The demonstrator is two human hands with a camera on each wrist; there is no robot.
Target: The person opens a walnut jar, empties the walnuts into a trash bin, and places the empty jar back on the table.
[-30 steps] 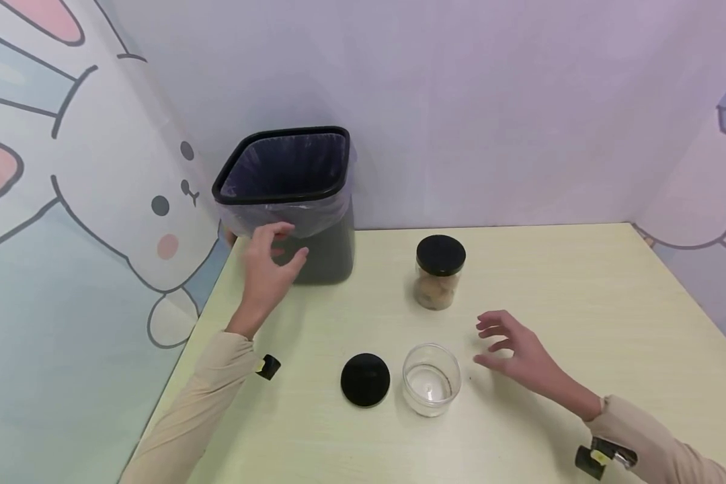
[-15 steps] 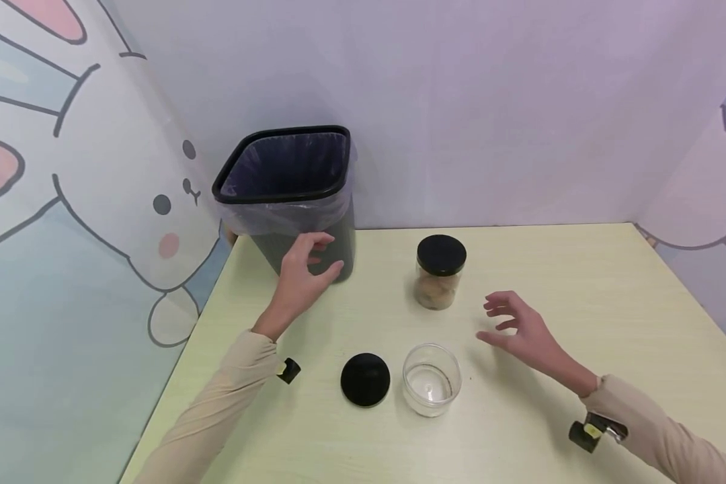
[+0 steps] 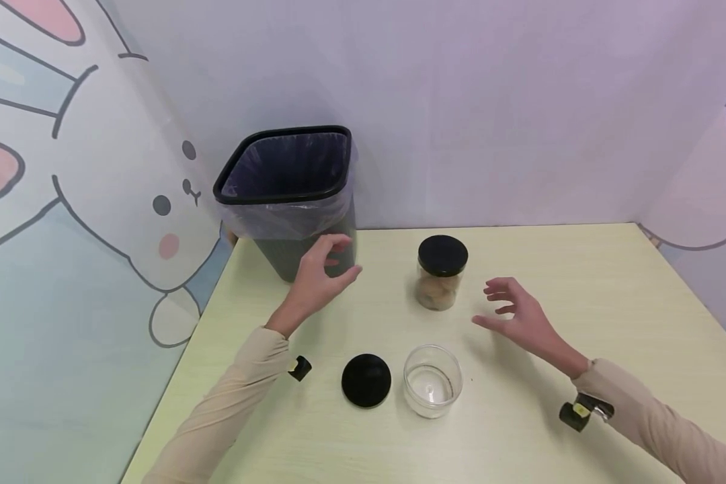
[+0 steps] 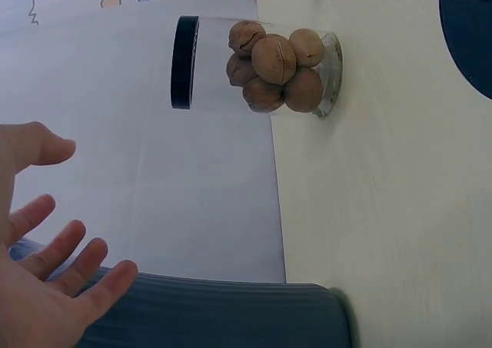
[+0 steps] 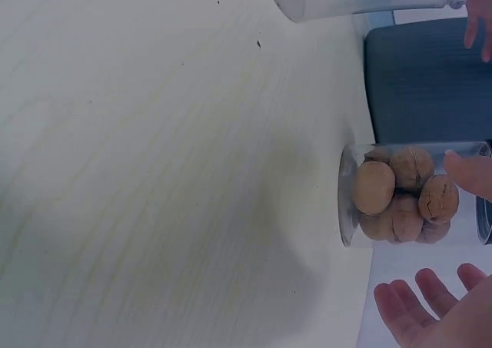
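A clear jar of walnuts (image 3: 437, 289) with a black lid (image 3: 443, 255) stands upright toward the back of the table; several nuts show through its wall in both wrist views. My left hand (image 3: 317, 279) is in the air left of the jar, in front of the bin, fingers relaxed and thumb spread, holding nothing. To the jar's right, my right hand (image 3: 517, 319) hovers over the table, its palm turned toward the jar and its fingers loosely bent around nothing. Nearer to me sit an open clear jar (image 3: 432, 382) and, on its left, a loose black lid (image 3: 366, 380).
A grey bin (image 3: 278, 252) with a black rim and a plastic liner stands at the table's back left corner. Behind the pale table (image 3: 556, 262) rises a plain wall (image 3: 490, 121); a wall with a painted rabbit (image 3: 121, 175) borders the left side.
My left hand has moved right, away from the bin's left part toward the walnut jar. My right hand has shifted slightly farther from me. The jars and loose lid stay put.
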